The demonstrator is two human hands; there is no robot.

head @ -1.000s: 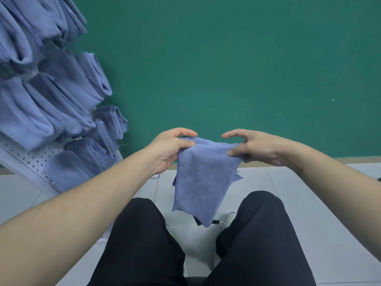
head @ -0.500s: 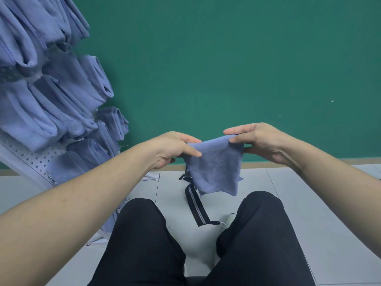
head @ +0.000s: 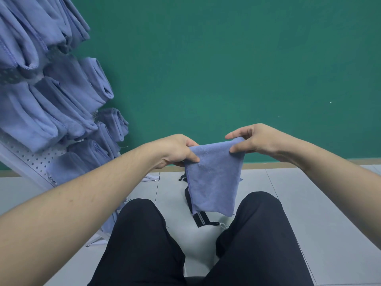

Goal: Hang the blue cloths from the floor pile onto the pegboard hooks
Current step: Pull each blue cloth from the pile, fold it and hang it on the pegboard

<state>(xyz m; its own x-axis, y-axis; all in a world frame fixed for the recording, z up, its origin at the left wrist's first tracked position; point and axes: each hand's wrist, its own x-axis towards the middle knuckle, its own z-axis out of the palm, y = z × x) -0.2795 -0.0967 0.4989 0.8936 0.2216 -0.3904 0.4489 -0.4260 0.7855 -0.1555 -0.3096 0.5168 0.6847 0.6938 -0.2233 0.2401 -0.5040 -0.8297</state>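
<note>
- Both hands are out in front of the person, chest-high-ish, with one blue cloth (head: 214, 178) stretched between them.
- Left hand (head: 175, 150) has its thumb and fingers pinched on the cloth's upper left corner, thumb on the near side.
- Right hand (head: 253, 141) pinches the upper right corner the same way, thumb underneath, index finger laid over the top edge. The other fingers look loosely curled behind the fabric, can't really see them.
- The top edge runs fairly taut from hand to hand, a bit higher on the right. The rest of the cloth just hangs down between the knees, bottom edge kinda ragged and slanted.
- The person's sitting, black trousers (head: 142, 244) filling the bottom of the view, legs apart, pale tiled floor (head: 319, 213) showing between and around them.
- On the floor, right behind the hanging cloth, there's a black strap (head: 199, 218) with white stripes, partly hidden by the cloth.
- Off to the left is the white pegboard (head: 31, 159), leaning in at an angle in this view, already loaded with rows of folded blue cloths (head: 68, 96) draped over its hooks. Hooks themselves are buried under fabric.
- The held cloth is well apart from the board, not touching any of the hung ones.
- Green wall (head: 226, 69) straight ahead, with a tan skirting strip (head: 288, 164) where it meets the floor.
</note>
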